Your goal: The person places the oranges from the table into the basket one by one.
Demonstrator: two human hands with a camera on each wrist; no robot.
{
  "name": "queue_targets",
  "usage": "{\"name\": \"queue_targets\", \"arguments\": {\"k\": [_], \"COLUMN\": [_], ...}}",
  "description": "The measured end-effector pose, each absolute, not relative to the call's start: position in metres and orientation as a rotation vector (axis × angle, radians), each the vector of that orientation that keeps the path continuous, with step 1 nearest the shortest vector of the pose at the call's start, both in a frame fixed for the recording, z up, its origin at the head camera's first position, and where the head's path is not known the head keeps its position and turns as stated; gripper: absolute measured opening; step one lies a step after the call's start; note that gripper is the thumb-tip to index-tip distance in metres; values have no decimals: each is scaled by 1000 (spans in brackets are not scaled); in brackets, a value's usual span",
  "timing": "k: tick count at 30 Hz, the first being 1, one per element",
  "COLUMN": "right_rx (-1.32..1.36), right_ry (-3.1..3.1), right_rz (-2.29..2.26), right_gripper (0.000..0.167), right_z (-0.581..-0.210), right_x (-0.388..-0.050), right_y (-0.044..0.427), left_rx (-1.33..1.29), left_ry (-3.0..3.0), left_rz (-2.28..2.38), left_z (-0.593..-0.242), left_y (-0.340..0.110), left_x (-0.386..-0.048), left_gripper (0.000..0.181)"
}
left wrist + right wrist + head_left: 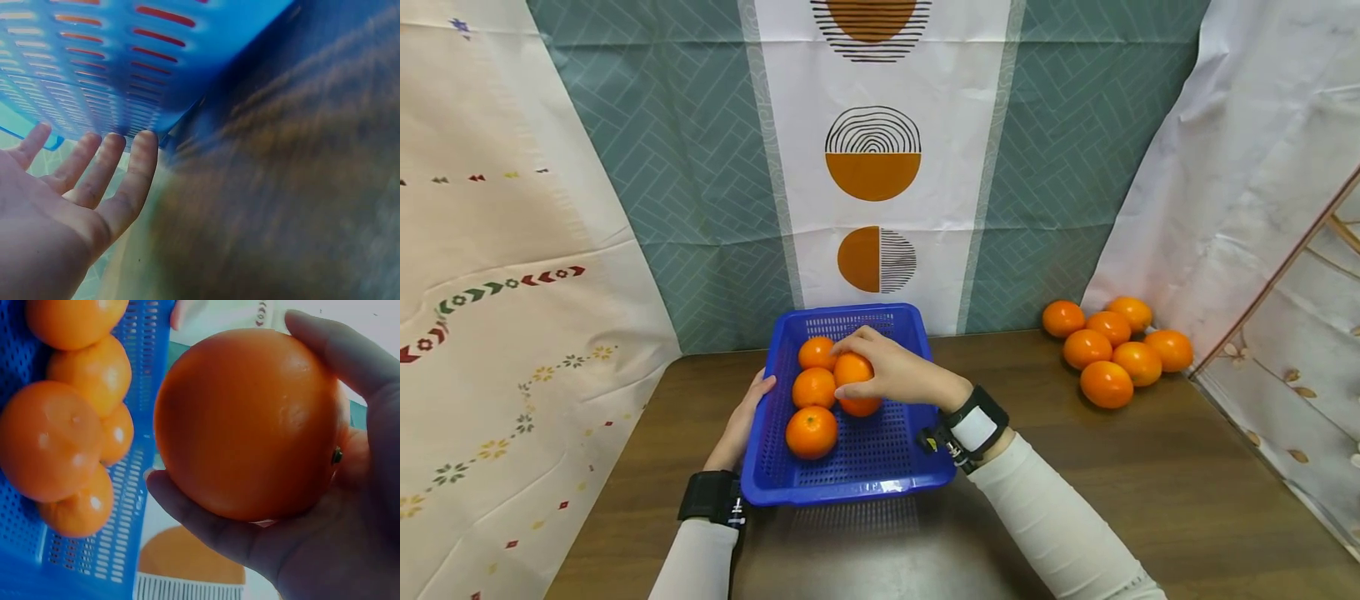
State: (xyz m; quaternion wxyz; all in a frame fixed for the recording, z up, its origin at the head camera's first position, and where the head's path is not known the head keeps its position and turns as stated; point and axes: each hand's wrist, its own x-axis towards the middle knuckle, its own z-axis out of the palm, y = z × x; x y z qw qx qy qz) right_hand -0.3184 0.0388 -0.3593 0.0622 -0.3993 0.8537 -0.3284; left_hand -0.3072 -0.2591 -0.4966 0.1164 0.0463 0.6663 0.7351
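Ideally, the right fingers (215,532), curled round an orange (247,425), should avoid knocking its neighbours (811,432), while straight left fingers (140,165) steady the basket's (880,492) nine o'clock wall.

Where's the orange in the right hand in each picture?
Head: just below and left of centre, the orange in the right hand.
Left wrist: can't pick it out; only orange colour shows through slots.
Right wrist: large, just right of centre.
Shared landmark: the blue basket, in all three.

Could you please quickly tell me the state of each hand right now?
Left hand: open, touching the side of the blue basket.
Right hand: closed, holding an orange.
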Motion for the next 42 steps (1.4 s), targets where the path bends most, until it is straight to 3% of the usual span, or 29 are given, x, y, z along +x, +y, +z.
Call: {"name": "queue_targets", "arguments": {"k": [8,29,42], "right_rx": [-1192,-1285,-1318], "right_ry": [2570,2547,2578], "right_rz": [-847,-558,-483], "right_gripper": [64,60,56], "right_z": [-371,-391,-395], "right_x": [-316,-314,-311], "right_y": [30,27,26], "left_rx": [136,155,171], "left_ry": [1943,1902,1939], "left_rz": [2177,2187,2187], "left_z": [-497,-486,-496], "left_y": [-257,-255,-258], "left_x": [-304,-301,-308], "left_gripper": [62,65,60]}}
